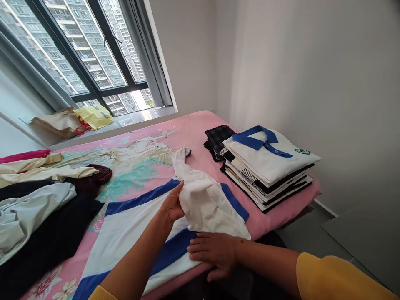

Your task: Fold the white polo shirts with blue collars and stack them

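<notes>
A white shirt with blue side panels [125, 237] lies spread on the bed, its upper part rumpled and partly folded over. My left hand [173, 204] is closed on the white fabric near the middle of the shirt, thumb on top and the other fingers partly hidden. Near the front edge of the bed, my right hand [214, 252] rests flat on the lower blue panel with its fingers stretched out. A narrow white part of the garment reaches away toward the back and ends in a small dark patch.
A stack of folded clothes [265, 187] stands at the bed's right, topped by a white polo shirt with a blue collar [271, 154]. Dark folded garments [218, 137] lie behind it. Loose clothes [40, 208] cover the left side. Bags [93, 116] sit by the window.
</notes>
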### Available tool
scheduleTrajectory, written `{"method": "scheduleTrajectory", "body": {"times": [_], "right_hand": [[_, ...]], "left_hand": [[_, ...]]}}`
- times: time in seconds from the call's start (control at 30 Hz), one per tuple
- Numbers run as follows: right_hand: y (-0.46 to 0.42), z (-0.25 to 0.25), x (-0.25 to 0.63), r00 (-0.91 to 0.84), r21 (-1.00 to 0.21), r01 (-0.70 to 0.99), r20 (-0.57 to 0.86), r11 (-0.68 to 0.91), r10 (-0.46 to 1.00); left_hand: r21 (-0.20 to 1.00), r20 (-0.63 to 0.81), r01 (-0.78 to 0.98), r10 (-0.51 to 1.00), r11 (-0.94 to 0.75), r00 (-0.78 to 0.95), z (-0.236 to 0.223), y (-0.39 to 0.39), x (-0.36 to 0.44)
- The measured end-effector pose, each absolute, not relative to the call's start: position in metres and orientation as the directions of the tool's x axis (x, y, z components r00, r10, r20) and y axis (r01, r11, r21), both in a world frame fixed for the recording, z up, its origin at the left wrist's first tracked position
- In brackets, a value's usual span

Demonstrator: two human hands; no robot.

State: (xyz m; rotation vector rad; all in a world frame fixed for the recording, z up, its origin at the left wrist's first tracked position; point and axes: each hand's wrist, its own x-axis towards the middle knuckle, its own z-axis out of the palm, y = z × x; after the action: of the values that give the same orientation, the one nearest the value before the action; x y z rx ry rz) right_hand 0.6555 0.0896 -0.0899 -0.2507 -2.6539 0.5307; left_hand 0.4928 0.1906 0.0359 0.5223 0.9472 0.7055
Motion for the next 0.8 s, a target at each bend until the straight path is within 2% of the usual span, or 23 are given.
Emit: {"method": "scheduleTrajectory", "body": {"times": [0.07, 0.1, 0.23, 0.4, 0.53, 0.63, 0.73, 0.8], "right_hand": [[0.089, -0.088, 0.655, -0.898, -0.391, 0.097, 0.363, 0.915, 0.250], [0.089, -0.088, 0.655, -0.897, -0.384, 0.098, 0.366, 0.918, 0.249], [0.087, -0.088, 0.654, -0.911, -0.362, 0.113, 0.333, 0.925, 0.242], [0.086, -0.089, 0.654, -0.916, -0.341, 0.115, 0.328, 0.933, 0.233], [0.083, -0.087, 0.654, -0.904, -0.336, 0.162, 0.325, 0.928, 0.276], [0.080, -0.084, 0.654, -0.897, -0.357, 0.234, 0.279, 0.904, 0.342], [0.077, -0.087, 0.652, -0.884, -0.390, 0.316, 0.211, 0.865, 0.418], [0.075, -0.092, 0.651, -0.868, -0.403, 0.386, 0.146, 0.830, 0.475]], "left_hand": [[0.561, -0.562, -0.405, 0.692, 0.722, 0.454, 0.048, 0.182, 0.493], [0.563, -0.536, -0.443, 0.716, 0.698, 0.447, 0.055, 0.180, 0.494], [0.677, -0.332, -0.561, 0.878, 0.476, 0.345, 0.091, 0.179, 0.488], [0.802, -0.150, -0.523, 0.945, 0.289, 0.292, 0.128, 0.166, 0.462], [0.925, -0.033, -0.359, 0.969, 0.123, 0.246, 0.139, 0.147, 0.418], [0.987, 0.027, -0.159, 0.971, 0.012, 0.239, 0.124, 0.142, 0.366], [0.994, -0.050, 0.112, 0.949, 0.015, 0.311, 0.088, 0.139, 0.307], [0.979, -0.096, 0.199, 0.948, 0.036, 0.303, 0.059, 0.129, 0.271]]}}
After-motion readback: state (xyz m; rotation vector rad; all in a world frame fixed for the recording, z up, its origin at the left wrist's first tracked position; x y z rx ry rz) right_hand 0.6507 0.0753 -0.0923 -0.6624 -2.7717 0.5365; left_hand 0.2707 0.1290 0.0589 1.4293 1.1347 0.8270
